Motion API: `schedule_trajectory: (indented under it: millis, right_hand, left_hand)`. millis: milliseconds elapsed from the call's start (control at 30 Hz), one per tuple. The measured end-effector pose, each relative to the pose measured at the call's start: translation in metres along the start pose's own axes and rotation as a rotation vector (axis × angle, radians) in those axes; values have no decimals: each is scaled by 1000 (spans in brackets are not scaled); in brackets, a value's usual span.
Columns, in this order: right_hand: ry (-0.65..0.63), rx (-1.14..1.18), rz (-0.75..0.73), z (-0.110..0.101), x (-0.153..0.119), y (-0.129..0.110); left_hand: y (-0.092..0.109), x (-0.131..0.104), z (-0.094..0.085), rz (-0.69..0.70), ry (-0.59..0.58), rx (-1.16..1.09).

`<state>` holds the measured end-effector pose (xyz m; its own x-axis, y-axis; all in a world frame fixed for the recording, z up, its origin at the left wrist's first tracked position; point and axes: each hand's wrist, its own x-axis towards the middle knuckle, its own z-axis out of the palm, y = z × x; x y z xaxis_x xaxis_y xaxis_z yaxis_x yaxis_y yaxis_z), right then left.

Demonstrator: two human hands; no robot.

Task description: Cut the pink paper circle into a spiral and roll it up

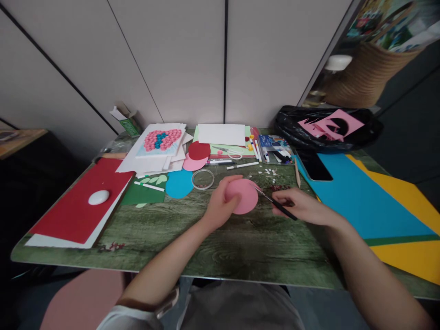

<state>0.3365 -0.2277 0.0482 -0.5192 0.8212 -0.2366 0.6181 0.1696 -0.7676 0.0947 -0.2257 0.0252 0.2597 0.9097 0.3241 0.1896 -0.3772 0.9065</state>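
Note:
My left hand [220,204] pinches a pink paper circle [244,196] above the middle of the table, its thumb lying across the front of the paper. Black-handled scissors [283,210] are in my right hand [299,206], their metal blades reaching the upper right edge of the circle. How far the blades are parted is too small to make out. Left of my left hand are a clear round ring-like lid [202,179] and a blue paper circle [179,184]. Beyond it, a red circle [199,150] overlaps another pink circle [195,162].
White scissors [235,153], markers [242,165] and paper scraps [268,173] lie behind my hands. Red sheets [82,197] are at the left; blue sheets [360,197], a phone [314,165] and a black bag [292,126] with pink offcuts [350,123] at the right.

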Motion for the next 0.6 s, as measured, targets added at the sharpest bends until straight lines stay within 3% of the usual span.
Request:
schedule_trajectory:
  millis: [600]
  right_hand:
    - [-6, -21, -6, -3, -2, -3]
  left_hand:
    - [-2, 0, 0, -8, 20, 7]
